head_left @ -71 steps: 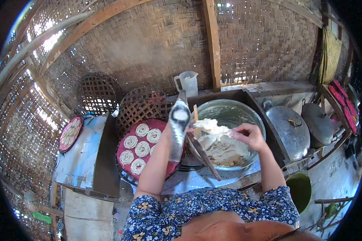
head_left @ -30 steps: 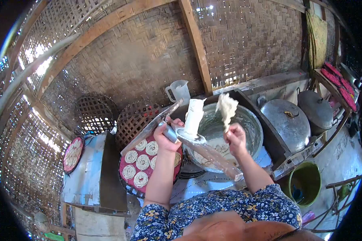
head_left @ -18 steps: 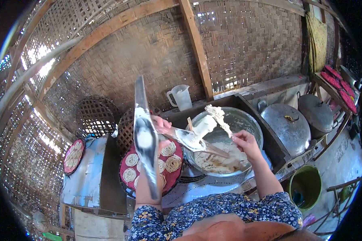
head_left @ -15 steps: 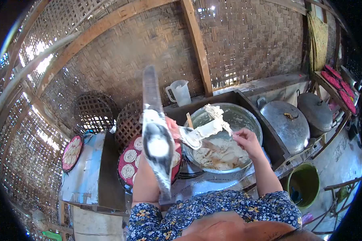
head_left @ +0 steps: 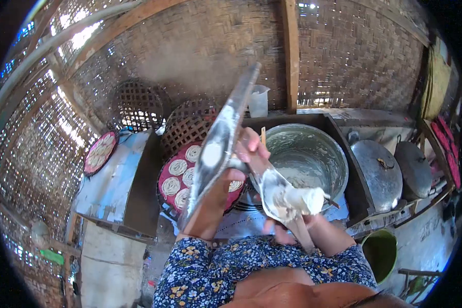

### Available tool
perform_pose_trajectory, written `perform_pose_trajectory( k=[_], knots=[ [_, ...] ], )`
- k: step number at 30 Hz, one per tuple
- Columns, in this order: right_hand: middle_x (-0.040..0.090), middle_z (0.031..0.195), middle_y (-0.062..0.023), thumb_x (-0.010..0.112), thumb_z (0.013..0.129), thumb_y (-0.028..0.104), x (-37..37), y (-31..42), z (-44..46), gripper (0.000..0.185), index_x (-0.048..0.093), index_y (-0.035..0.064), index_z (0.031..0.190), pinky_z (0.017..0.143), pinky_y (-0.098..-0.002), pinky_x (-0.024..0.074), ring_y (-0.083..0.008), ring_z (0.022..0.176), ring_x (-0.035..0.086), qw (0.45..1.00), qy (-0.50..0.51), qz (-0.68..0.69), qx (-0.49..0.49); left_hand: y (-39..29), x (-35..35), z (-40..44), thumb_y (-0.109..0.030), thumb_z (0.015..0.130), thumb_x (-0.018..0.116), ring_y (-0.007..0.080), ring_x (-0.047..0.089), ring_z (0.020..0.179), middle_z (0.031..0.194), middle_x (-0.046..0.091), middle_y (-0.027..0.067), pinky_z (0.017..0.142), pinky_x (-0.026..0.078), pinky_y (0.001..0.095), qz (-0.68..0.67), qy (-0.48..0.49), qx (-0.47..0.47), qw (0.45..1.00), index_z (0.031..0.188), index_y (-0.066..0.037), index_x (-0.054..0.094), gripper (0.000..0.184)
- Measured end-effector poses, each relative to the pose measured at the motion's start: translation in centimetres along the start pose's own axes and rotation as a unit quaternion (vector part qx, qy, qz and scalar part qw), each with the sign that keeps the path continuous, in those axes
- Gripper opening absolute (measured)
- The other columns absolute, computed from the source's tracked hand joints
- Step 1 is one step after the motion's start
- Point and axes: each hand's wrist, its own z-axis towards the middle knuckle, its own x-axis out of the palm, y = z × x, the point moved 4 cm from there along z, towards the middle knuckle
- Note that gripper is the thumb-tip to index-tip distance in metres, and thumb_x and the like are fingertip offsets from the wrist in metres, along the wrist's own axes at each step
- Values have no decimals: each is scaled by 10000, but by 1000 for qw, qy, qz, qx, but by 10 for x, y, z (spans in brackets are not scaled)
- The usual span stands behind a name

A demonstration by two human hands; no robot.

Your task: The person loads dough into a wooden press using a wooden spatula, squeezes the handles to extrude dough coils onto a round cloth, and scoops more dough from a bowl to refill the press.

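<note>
My left hand (head_left: 250, 149) is closed around a wooden dough press in two parts. One part is a long, flour-whitened board (head_left: 213, 151) with a round middle, standing tilted at the left. The other is a paddle-shaped plunger (head_left: 272, 192), whose thick peg is coated in white dough (head_left: 313, 200) and points right. My right hand (head_left: 281, 233) is at the plunger's lower end, fingers bent around it and partly hidden behind it. Below and beyond lies a large metal basin (head_left: 339, 154) with pale dough smeared on its wall.
A round pink tray (head_left: 164, 173) of coiled dough rounds stands at the left, with woven baskets (head_left: 138, 102) behind. A plastic jug (head_left: 259, 102) stands at the back. Lidded metal pots (head_left: 377, 174) are at the right, with a green bucket (head_left: 380, 251) below.
The press has moved right and tilted. The plunger has swung down towards my body, and the clump of dough on it is smaller. My right hand has moved from pinching dough to the plunger's end.
</note>
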Motion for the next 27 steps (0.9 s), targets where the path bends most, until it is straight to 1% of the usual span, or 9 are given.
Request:
perform_pose_trajectory(
  k=[1, 4, 6, 8, 10, 12, 13, 18, 27],
  knots=[
    [493, 1144, -247, 431, 540, 834, 10, -9, 7, 1131, 269, 24, 1313, 561, -314, 506, -254, 786, 589, 989, 97, 108, 41, -6, 8, 2, -31, 615, 741, 332, 571, 908, 1033, 500, 133, 814, 482, 428, 59, -4, -5, 998, 1022, 2, 572, 442],
    [493, 1102, -275, 588, 611, 693, 15, 5, 3, 1023, 250, 34, 1317, 385, -205, 442, -191, 632, 581, 982, 120, 139, 50, -4, -4, -33, -157, 686, 728, 275, 484, 1116, 1250, 442, 156, 888, 444, 397, 41, -426, -294, 855, 1300, -46, 346, 731],
    [461, 1140, -264, 697, 676, 457, 44, 33, 4, 893, 233, 60, 1327, 336, -190, 416, -185, 550, 574, 995, -3, -25, -98, -20, 24, -23, -289, 744, 654, 223, 427, 1162, 1266, 470, 107, 1001, 281, 378, 381, -23, -96, 919, 1239, -30, 448, 595],
    [430, 1178, -250, 700, 676, 359, 50, 48, 5, 921, 143, 84, 1356, 348, -190, 420, -194, 585, 587, 980, -77, -122, -137, -14, 1, -64, -169, 617, 726, 165, 517, 1061, 1191, 539, 91, 921, 386, 314, 549, 23, -229, 804, 1229, -35, 475, 674],
    [412, 1205, -232, 696, 684, 229, 60, 62, 7, 997, 8, 115, 1396, 381, -196, 436, -200, 637, 603, 945, -147, -227, -182, -20, 17, -65, -179, 583, 749, 155, 596, 882, 1044, 620, 63, 804, 449, 284, 494, -56, -236, 835, 1142, -50, 555, 606],
    [411, 1208, -232, 717, 659, 162, 62, 66, 9, 1038, -1, 152, 1409, 542, -282, 508, -231, 789, 607, 895, -193, -361, -178, -24, 24, -68, -190, 575, 760, 163, 607, 835, 970, 635, 57, 785, 458, 278, 564, -79, -298, 766, 1130, -72, 568, 600],
    [405, 1208, -239, 731, 646, 160, 62, 67, 8, 1031, 34, 154, 1407, 595, -314, 507, -259, 842, 593, 831, -192, -490, -182, -24, 31, -65, -247, 588, 752, 197, 611, 805, 894, 636, 67, 770, 469, 286, 655, -44, -290, 696, 1119, -91, 578, 580],
    [383, 1203, -268, 786, 587, 168, 94, 59, 10, 972, 208, 134, 1367, 724, -435, 494, -415, 1012, 512, 491, -59, -837, -235, -23, 38, -70, -230, 565, 687, 266, 610, 785, 833, 630, 102, 735, 491, 352, 723, -29, -204, 659, 831, -81, 636, 310],
    [354, 1206, -312, 727, 636, 164, 51, 5, -23, 943, 146, 129, 1377, 831, -528, 387, -468, 1058, 420, 525, -117, -822, -185, 28, 47, -124, -203, 562, 635, 274, 581, 595, 596, 577, 100, 697, 472, 342, 718, -30, -251, 648, 671, -80, 597, 169]
  ],
)
